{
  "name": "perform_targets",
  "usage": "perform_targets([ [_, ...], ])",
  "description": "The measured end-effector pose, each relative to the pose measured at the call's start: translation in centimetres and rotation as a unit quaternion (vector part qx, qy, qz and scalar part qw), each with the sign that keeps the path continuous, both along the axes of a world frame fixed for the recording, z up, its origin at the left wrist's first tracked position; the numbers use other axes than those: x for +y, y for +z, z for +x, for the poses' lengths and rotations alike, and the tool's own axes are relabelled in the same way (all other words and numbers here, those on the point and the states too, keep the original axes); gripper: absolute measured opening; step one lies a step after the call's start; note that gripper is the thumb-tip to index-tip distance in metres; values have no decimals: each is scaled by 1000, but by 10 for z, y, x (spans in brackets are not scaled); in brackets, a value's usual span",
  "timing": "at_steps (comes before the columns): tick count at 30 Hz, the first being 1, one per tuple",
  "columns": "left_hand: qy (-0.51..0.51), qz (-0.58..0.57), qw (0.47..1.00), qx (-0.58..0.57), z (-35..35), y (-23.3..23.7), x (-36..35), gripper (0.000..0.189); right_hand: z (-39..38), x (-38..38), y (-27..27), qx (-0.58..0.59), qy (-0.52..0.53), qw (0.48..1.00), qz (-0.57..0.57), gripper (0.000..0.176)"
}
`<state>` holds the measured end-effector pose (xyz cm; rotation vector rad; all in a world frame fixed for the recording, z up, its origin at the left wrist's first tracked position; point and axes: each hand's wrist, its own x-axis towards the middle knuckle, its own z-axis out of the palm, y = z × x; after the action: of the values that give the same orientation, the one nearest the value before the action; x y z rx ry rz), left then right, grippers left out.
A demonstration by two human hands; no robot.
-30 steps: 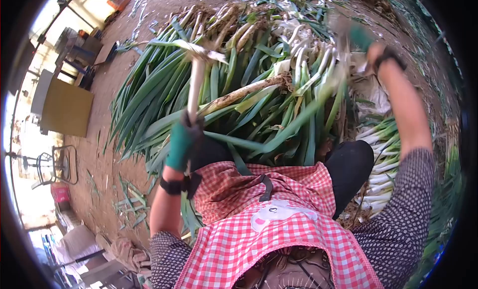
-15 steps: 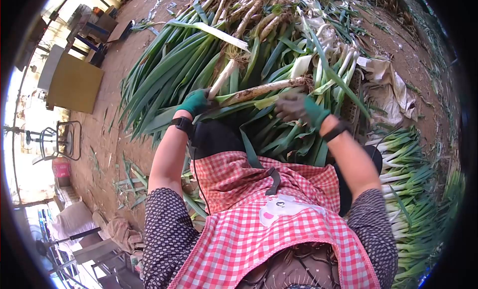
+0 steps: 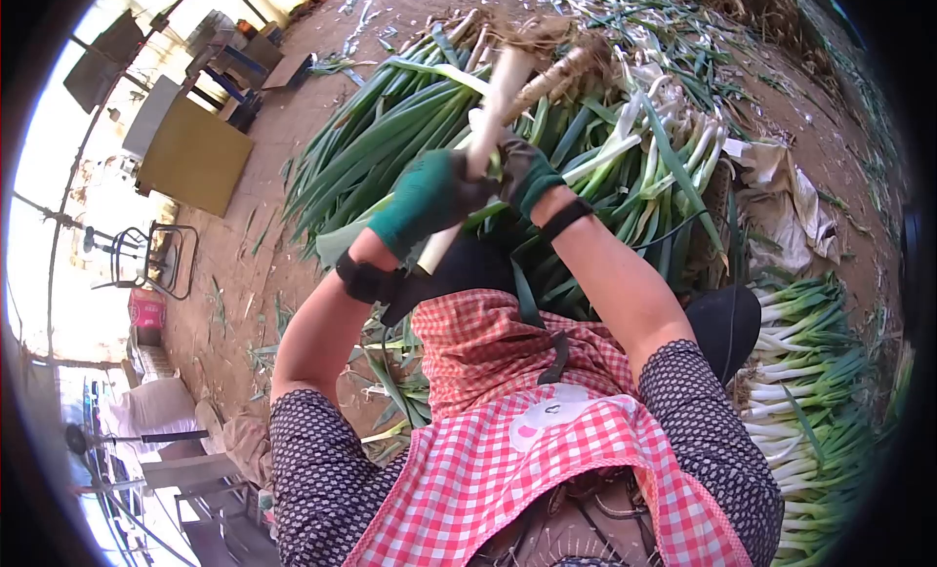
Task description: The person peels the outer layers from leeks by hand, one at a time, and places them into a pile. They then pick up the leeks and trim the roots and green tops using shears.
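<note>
My left hand point(image 3: 429, 198), in a green glove with dark fingers, is wrapped round a leek with a white stalk point(image 3: 503, 99). Its roots point away from me, and a pale piece shows below the fist. My right hand point(image 3: 528, 173), gloved the same way, is closed right beside it at the leek stalks; its fingertips are partly hidden. A second leek with a brownish, soil-stained stalk point(image 3: 561, 77) slants up from between the hands. Behind them lies a big heap of leeks point(image 3: 390, 128) with long green leaves.
Trimmed leeks point(image 3: 795, 391) lie in a row on the right. A crumpled pale sack point(image 3: 786, 201) is beyond them. Leaf scraps are scattered on the dirt floor point(image 3: 229, 303). To the left stand a yellowish panel point(image 3: 200, 157), a metal-framed chair point(image 3: 161, 255) and a pink box point(image 3: 146, 313).
My left hand has lifted and turned the white leek upright. My right hand has moved left to meet it and closed at the stalks. The brownish leek has swung from level to slanting.
</note>
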<state>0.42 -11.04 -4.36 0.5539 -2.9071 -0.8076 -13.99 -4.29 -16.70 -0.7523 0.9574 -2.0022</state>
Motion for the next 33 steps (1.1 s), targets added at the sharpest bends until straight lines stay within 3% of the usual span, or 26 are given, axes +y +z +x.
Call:
perform_targets([
  [1,-20,3,1000,-5,2,2,8,32,-4,-1,-10,64,-1,998,7,47],
  [3,-11,178,984,25,8,-16,15,30,-4,3,-5,190,-11,982,18,36],
  [4,-18,188,981,35,14,-30,18,29,-30,-18,-56,129,130,983,-14,34],
  [8,-20,213,973,86,42,-57,27,30,-31,16,-61,169,-16,973,158,32],
  [9,8,231,965,123,52,-67,16,32,-24,34,-35,9,11,978,210,31],
  [10,61,240,961,124,58,-51,9,35,-21,45,-20,12,-29,973,230,33],
  [11,113,247,954,125,61,-33,-1,39,-35,42,-35,41,-16,985,166,37],
  [13,86,181,975,95,57,-30,-38,42,-32,58,8,60,47,991,112,39],
  [14,-8,102,987,121,54,-44,-60,44,-24,64,41,50,76,987,135,38],
  [15,-53,202,962,174,44,-62,-68,45,-22,59,52,62,57,991,104,35],
  [17,15,296,955,-22,32,-60,-66,41,-27,55,74,32,75,995,57,26],
  [21,-20,288,948,132,15,-40,-39,32,-25,60,109,126,23,992,-9,42],
  [22,-52,264,950,157,13,-33,-41,31,-31,62,109,151,40,988,5,50],
  [25,-56,286,949,121,3,-11,-36,30,-27,69,112,100,110,987,69,49],
  [26,-43,265,959,94,0,-6,-38,31,-30,65,109,120,70,986,88,46],
  [29,-59,275,957,78,0,5,-41,31,-49,73,108,87,146,978,123,24],
  [30,-53,276,957,66,2,6,-44,32,-50,80,115,140,112,973,148,21],
  [31,-48,278,958,54,4,5,-47,32,-64,88,110,296,83,943,127,23],
  [33,-43,281,958,29,9,1,-53,33,-99,108,104,584,18,808,80,26],
])
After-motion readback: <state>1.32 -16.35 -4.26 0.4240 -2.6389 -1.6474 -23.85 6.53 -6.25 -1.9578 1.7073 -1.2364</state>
